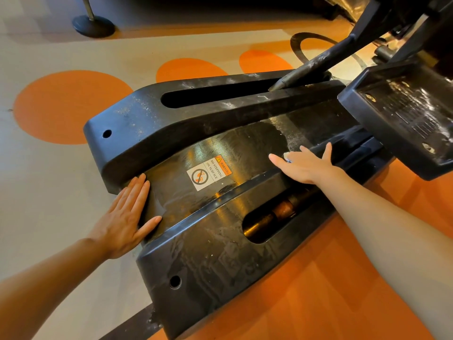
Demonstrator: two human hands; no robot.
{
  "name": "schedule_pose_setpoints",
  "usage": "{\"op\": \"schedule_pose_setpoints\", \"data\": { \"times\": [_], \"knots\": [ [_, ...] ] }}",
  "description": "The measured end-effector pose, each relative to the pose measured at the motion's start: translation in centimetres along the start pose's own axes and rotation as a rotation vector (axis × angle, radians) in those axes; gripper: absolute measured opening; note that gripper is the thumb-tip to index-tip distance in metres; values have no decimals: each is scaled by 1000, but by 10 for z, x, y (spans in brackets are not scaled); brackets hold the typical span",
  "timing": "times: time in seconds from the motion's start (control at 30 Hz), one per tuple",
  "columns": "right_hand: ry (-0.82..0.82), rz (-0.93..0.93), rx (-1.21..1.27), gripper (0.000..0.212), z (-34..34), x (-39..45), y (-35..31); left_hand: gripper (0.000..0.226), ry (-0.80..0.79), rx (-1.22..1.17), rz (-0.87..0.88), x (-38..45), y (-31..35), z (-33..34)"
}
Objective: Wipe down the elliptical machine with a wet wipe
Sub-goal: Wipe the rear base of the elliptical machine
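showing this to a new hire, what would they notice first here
Two bare arms reach over the black elliptical base: the left hand lies flat at its near end, the right hand presses a wet wipe further up. Between them sits a warning sticker, with orange floor circles behind.

- The floor (61, 192) is smooth and pale beige, with large orange circles (71, 106) set into it
- On the right side the floor turns to a broad orange area (318, 278)
- A dark curved line (297, 49) loops across the floor at the top, right of centre
- A round black base (93, 25) with a metal post rising from it stands on the floor at the upper left
- The far top edge lies in deep shadow, and warm light glints off the floor
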State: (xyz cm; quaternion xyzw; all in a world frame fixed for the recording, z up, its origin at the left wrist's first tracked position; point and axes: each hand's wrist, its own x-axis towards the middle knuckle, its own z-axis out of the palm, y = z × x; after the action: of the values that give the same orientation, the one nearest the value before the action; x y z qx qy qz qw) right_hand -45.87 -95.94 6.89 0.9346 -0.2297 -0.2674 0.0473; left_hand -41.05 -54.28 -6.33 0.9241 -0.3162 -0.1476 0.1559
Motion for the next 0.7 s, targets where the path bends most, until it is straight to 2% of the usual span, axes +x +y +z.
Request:
{"op": "schedule_pose_setpoints", "data": {
  "times": [0.23, 0.5, 0.7],
  "knots": [
    [35, -47, 77, 87, 4, -6, -2, 102, -20, 15, -13, 1, 0, 0],
    [8, 32, 46, 100, 0, 10, 8, 103, -24, 22, -17, 1, 1, 0],
    [4, 28, 41, 102, 3, 8, 3, 101, -16, 14, -15, 0, 1, 0]
  ]
}}
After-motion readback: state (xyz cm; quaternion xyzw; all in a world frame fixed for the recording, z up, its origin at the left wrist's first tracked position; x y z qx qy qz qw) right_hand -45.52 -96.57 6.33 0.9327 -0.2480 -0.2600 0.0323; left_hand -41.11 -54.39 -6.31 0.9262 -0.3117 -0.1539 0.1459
